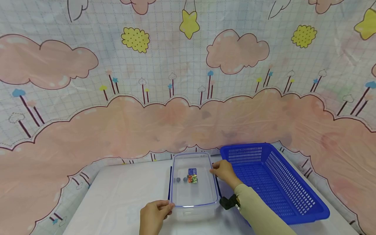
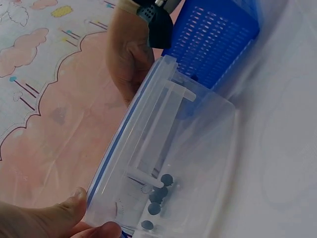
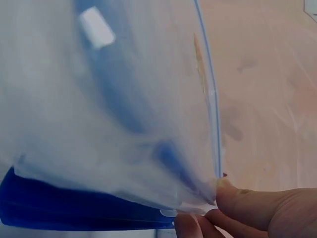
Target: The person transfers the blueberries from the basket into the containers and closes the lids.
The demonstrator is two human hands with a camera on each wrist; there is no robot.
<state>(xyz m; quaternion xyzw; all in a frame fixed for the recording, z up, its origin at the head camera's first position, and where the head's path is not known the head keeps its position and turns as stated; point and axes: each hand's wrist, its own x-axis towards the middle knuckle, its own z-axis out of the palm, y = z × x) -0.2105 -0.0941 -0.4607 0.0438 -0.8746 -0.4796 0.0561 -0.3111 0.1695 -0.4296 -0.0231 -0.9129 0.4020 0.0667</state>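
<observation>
A clear plastic food container (image 2: pixel 198 148) stands on the table, its clear lid (image 1: pixel 195 194) with a blue seal lying over it. A small printed label (image 1: pixel 192 175) is on the lid. Inside are several small dark round balls (image 2: pixel 154 208). My left hand (image 1: pixel 155 215) pinches the lid's edge at the near left corner, thumb on top and fingers below. At the far right side my right hand (image 1: pixel 225 172) pinches the lid's edge between thumb and fingers. Dark blue side clips (image 1: pixel 170 182) stick out along the lid's long sides.
A blue plastic basket (image 1: pixel 308 186) with slotted walls stands right of the container, beside my right forearm. The white table (image 1: pixel 123 192) reaches left and forward. A cloud-patterned cloth (image 1: pixel 164 127) hangs behind the table.
</observation>
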